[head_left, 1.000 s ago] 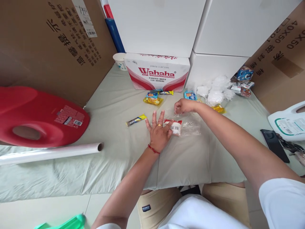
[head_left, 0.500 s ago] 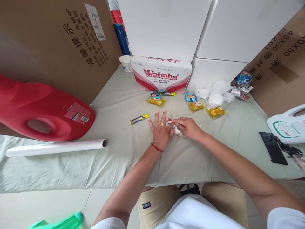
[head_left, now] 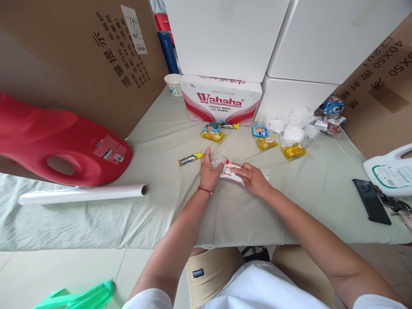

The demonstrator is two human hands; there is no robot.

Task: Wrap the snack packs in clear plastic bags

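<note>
While curled right hand (head_left: pixel 255 178) grips, spread left hand (head_left: pixel 209 175) touching, the packet (head_left: pixel 230 172) stretches left-right.

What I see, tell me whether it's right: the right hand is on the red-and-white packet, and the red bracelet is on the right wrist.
Not quite: the head view shows the red bracelet on the wrist of the left hand. The right hand is indeed on the red-and-white packet.
</note>
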